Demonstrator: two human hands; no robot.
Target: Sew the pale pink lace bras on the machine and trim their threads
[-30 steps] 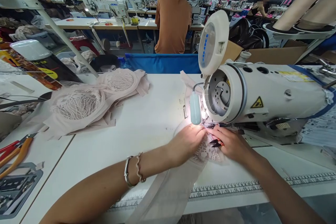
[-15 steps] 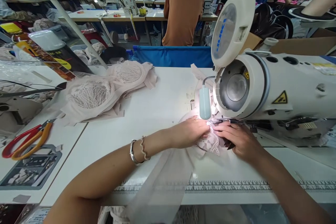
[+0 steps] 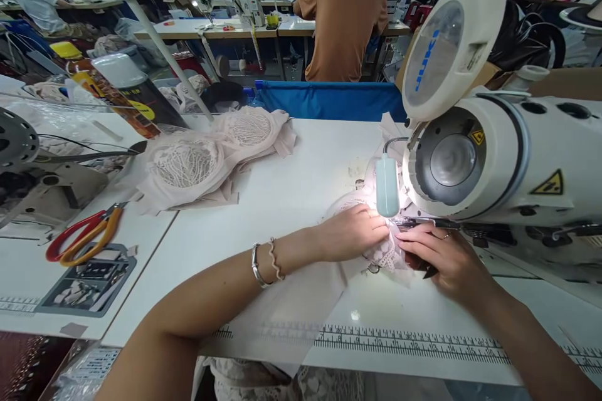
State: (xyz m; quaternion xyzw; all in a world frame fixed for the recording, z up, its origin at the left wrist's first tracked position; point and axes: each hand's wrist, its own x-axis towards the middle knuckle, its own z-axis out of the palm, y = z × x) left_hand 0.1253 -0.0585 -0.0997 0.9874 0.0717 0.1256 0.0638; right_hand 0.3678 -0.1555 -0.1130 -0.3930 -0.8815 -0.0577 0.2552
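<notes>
Pale pink lace fabric lies under the lit needle area of a white sewing machine. My left hand presses on the fabric from the left, fingers together, beside the small lamp. On the right, my right hand has its fingertips at the fabric's edge. Something dark sits under its fingers, too hidden to name. A sheer strip hangs from the fabric over the table's front edge. The needle itself is hidden.
Stacked lace cups lie on the table at the left. Orange-and-red scissors rest farther left, near spray cans. A printed ruler runs along the front edge. A person in brown sits beyond a blue cloth bin.
The view has shifted, so most things appear farther right. The sheer strip lies differently, and a small metal ring now shows below the lace. Both hands remain at the fabric.
</notes>
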